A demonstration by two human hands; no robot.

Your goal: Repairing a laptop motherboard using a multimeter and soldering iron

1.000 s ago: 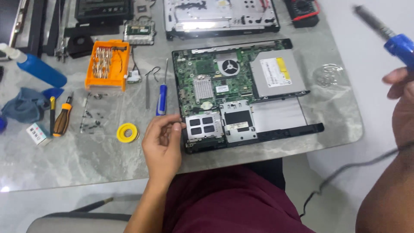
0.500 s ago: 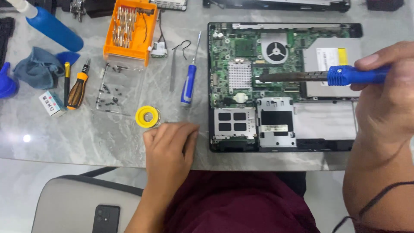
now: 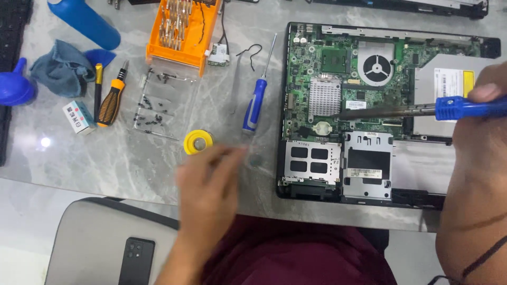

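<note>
An opened laptop base (image 3: 369,190) lies on the marble table (image 3: 95,158), its green motherboard (image 3: 338,79) with fan and heatsink exposed. My right hand (image 3: 483,132) grips a blue-handled soldering iron (image 3: 417,110) held level, its tip over the board beside the heatsink. My left hand (image 3: 211,182) is blurred over the table near the front edge, fingers apart, holding nothing. It is just below a small yellow reel (image 3: 198,141) and left of the laptop. A blue-handled screwdriver (image 3: 255,100) lies between the reel and the laptop.
Loose screws (image 3: 150,108), an orange bit case (image 3: 182,31), an orange-black screwdriver (image 3: 112,97), a small white box (image 3: 78,117), a grey cloth (image 3: 62,67) and a blue bottle (image 3: 87,21) occupy the left. A phone (image 3: 136,261) rests on a grey seat below the table.
The view has moved closer. My right hand brought the soldering iron from the air down over the motherboard. My left hand shifted right along the table edge and is blurred.
</note>
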